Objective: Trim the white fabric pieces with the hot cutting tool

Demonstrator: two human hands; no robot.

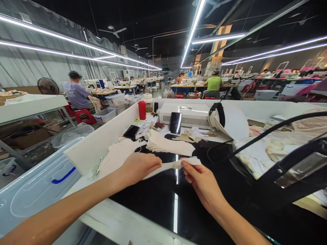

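A pale strip of fabric (171, 165) stretches between my two hands above the glossy black work surface (158, 204). My left hand (140, 166) pinches one end, its fingers closed and mostly turned away from me. With thumb and fingers, my right hand (199, 175) grips the other end, and a short flap sticks out past the thumb. Just beyond my hands lies a stack of cut cream fabric pieces (168, 143). More pale fabric (116, 156) is heaped to the left, beside a bundle of thin greenish cords (99, 166).
A black machine arm (298, 166) with a cable stands close on the right. Behind the fabric are a phone (176, 122), a white vented box (185, 114), a red bottle (142, 110) and a white-and-black visor (227, 119). A blue lidded bin (35, 194) stands left. Other people sit at machines farther off.
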